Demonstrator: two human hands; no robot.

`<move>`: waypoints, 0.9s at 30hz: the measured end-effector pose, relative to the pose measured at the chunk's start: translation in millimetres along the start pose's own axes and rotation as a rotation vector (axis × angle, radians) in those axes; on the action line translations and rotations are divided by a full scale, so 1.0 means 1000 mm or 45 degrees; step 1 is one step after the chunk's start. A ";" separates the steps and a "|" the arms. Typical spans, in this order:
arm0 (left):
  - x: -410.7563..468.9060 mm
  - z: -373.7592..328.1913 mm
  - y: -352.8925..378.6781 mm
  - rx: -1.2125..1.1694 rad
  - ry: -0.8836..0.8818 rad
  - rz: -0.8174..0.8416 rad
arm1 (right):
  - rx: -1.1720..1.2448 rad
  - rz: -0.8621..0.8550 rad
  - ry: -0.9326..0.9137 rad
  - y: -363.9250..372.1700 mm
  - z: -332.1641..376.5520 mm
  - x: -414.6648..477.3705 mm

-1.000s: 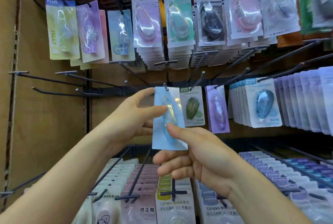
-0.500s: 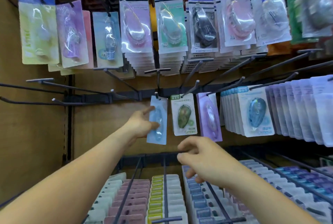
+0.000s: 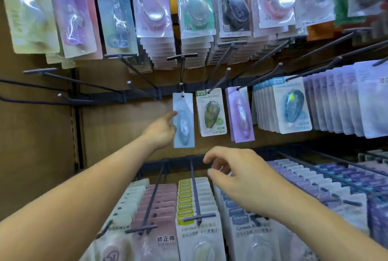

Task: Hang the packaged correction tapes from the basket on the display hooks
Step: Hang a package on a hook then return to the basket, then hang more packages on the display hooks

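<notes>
Pale blue correction tape pack (image 3: 183, 122) hangs on its display hook (image 3: 182, 72). My left hand (image 3: 160, 132) touches its left edge, fingers loose. Right hand (image 3: 241, 179) below, loosely curled, empty.

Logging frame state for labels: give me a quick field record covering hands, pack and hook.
pack: light blue pack hanging on hook
left: left hand touches the pack's left edge; grip unclear
right: right hand lower, fingers loosely curled, holding nothing
neighbours: green pack, then purple pack, on hooks to the right
basket: not in view
</notes>
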State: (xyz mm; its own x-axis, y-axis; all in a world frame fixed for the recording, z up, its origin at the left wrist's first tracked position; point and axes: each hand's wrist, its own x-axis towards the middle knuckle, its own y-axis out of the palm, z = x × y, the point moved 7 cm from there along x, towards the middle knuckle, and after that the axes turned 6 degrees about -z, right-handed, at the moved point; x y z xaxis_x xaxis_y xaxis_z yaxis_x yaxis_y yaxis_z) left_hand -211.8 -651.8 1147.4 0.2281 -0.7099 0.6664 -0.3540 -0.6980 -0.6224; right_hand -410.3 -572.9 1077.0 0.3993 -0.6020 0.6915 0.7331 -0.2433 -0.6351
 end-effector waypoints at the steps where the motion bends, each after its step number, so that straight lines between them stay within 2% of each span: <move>1: -0.013 -0.005 -0.009 0.011 0.027 0.008 | -0.034 0.003 -0.082 0.001 0.012 -0.003; 6: -0.096 -0.014 -0.058 0.105 0.172 -0.023 | -0.217 0.051 -0.483 0.021 0.072 -0.023; 10: -0.169 -0.003 -0.098 0.134 0.163 -0.133 | -0.151 0.074 -0.764 0.039 0.107 -0.041; 13: -0.216 0.026 -0.115 0.184 -0.024 -0.168 | 0.077 0.157 -0.856 0.049 0.123 -0.057; 18: -0.317 0.086 -0.100 0.416 -0.335 -0.056 | 0.194 0.578 -0.901 0.110 0.128 -0.113; 23: -0.442 0.129 -0.071 0.475 -0.761 0.058 | 0.465 1.101 -0.698 0.184 0.124 -0.186; 27: -0.543 0.158 -0.061 0.433 -1.091 0.091 | 0.543 1.403 -0.626 0.239 0.126 -0.253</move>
State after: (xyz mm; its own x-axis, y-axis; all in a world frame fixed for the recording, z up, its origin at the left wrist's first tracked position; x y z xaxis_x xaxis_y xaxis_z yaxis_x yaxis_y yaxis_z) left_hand -170.8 -238.1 758.6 0.8571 -0.4847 0.1746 -0.1388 -0.5435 -0.8279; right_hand -266.4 -382.9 793.2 0.9992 0.0367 -0.0158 -0.0326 0.5192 -0.8540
